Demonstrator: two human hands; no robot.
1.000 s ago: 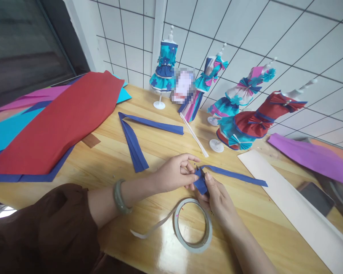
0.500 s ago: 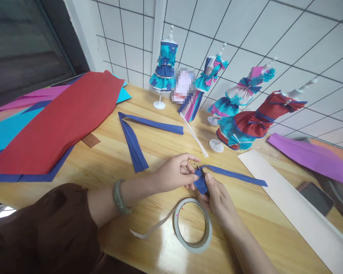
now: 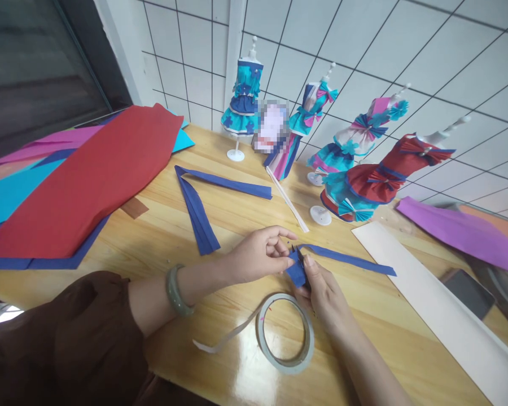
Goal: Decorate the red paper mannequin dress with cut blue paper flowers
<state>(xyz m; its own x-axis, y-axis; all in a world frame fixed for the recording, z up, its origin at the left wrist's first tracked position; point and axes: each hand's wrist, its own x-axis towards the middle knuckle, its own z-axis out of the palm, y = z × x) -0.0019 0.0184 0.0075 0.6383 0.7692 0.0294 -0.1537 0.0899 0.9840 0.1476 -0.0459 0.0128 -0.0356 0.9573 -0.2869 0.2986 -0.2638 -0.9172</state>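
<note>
My left hand [image 3: 267, 255] pinches a small folded piece of blue crepe paper [image 3: 296, 272] between thumb and fingers, its index finger stretched out. My right hand [image 3: 328, 290] is closed around small black scissors [image 3: 298, 256], mostly hidden in the palm; their pointed blades show at the upper edge of the blue piece. A narrow blue strip [image 3: 351, 259] lies just beyond the right hand. Below both hands rests a roll of double-sided tape [image 3: 260, 332] with a loose end trailing left. A folded blue strip [image 3: 201, 220] lies further off to the left.
Several small dress forms in paper dresses [image 3: 243, 96] stand along the tiled wall. Red paper [image 3: 97, 175] covers other coloured sheets at left. A thin white strip [image 3: 287, 198] lies mid-table. At right are a long white board [image 3: 432, 304], a dark phone [image 3: 468, 293] and purple paper [image 3: 461, 231].
Hardly anything differs. Both hands stay in place, and the blue piece between them has shifted very slightly.
</note>
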